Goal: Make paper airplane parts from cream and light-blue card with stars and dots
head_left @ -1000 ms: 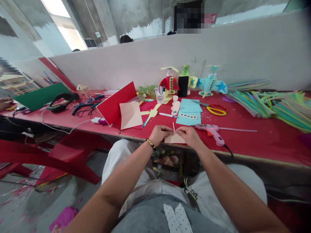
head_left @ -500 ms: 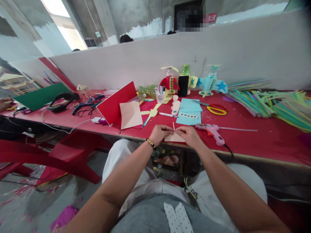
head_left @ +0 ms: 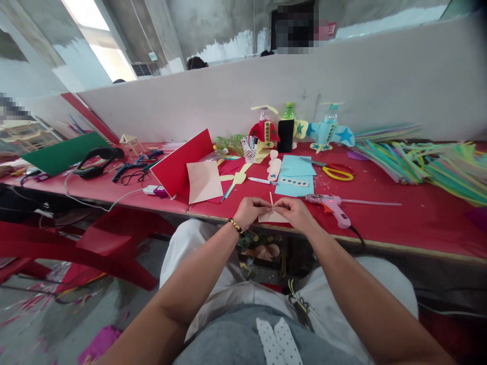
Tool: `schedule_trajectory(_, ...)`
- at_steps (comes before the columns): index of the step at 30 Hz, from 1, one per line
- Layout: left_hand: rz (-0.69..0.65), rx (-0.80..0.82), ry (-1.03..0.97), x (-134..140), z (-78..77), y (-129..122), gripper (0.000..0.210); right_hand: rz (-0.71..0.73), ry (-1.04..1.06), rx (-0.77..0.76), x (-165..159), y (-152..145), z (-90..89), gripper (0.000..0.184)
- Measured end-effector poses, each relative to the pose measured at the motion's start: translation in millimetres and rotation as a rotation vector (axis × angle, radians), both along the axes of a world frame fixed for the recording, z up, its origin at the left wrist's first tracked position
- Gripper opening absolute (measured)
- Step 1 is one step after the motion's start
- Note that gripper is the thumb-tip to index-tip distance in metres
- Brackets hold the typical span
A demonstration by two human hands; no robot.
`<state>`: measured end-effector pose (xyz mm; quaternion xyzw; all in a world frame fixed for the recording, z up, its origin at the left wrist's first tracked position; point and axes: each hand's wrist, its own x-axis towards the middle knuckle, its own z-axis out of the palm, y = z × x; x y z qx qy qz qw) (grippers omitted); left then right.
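Close to the table's front edge, my left hand (head_left: 251,210) and my right hand (head_left: 293,210) meet fingertip to fingertip. Both pinch a narrow pale pink paper strip (head_left: 271,198), whose upper end sticks up between them; its lower part is hidden by my fingers. Under the hands lies a pale pink sheet of paper (head_left: 273,218). A pink hot glue gun (head_left: 332,204) rests just right of my right hand, a glue stick in its back. Light blue paper (head_left: 289,189) with a dotted strip lies beyond my fingers, beside a white pen (head_left: 262,180).
Yellow-handled scissors (head_left: 338,173), a pen cup (head_left: 250,151) and a leaning red board (head_left: 184,165) surround the work spot. Decorated bottle planes (head_left: 329,129) and a black phone (head_left: 285,136) stand at the back. Coloured strips (head_left: 414,159) pile up right; a red chair (head_left: 114,248) is left.
My hands keep their pinch on the strip in nearly the same place. The camera view has shifted slightly; nothing on the table has visibly moved.
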<state>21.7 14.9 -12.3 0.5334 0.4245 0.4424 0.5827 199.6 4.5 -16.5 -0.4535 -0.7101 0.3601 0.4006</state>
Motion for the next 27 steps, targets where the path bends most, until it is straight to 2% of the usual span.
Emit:
schedule_trajectory(6,0.036,0.007,-0.015,1.1,-1.3,-1.0,0.031,0.007,-0.051,0.02,-0.8,-1.1,2.4,0.027)
schedule_trajectory(14,0.011,0.038,0.017,-0.4,1.5,-0.4,0.031,-0.021,-0.021,0.02,-1.0,-0.9,-2.3,0.021)
schedule_trajectory(22,0.045,0.05,0.002,1.2,-1.9,-0.9,0.03,0.007,-0.069,0.033,-1.2,-2.1,3.1,0.025)
schedule_trajectory(27,0.018,0.053,0.026,0.4,-0.4,-1.3,0.032,0.002,-0.044,0.03,-0.8,-0.4,-1.1,0.022)
